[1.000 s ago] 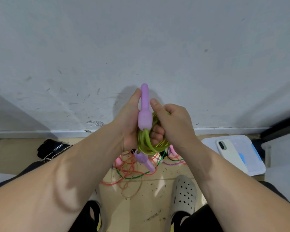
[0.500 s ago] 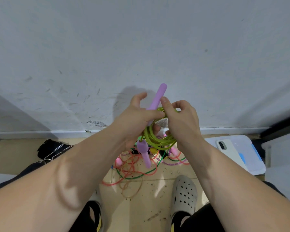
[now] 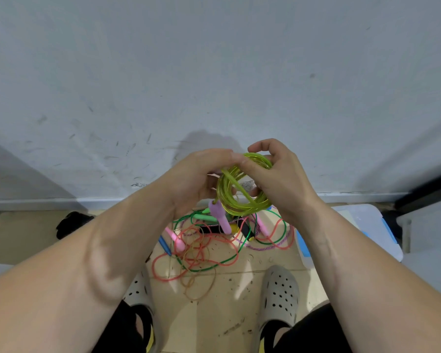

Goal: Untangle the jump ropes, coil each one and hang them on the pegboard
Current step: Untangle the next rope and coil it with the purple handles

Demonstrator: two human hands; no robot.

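Against a scuffed white wall (image 3: 214, 72), the left hand (image 3: 194, 179) at nine o'clock and the right hand (image 3: 283, 182) at three pinch a coiled yellow-green jump rope (image 3: 239, 209), with the tangled ropes (image 3: 201, 240) on the floor at six.

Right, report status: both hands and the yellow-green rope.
Left hand and right hand both grip the yellow-green rope, coiled. One purple handle hangs below the coil. Tangle of other ropes on the floor; pegboard not in view.
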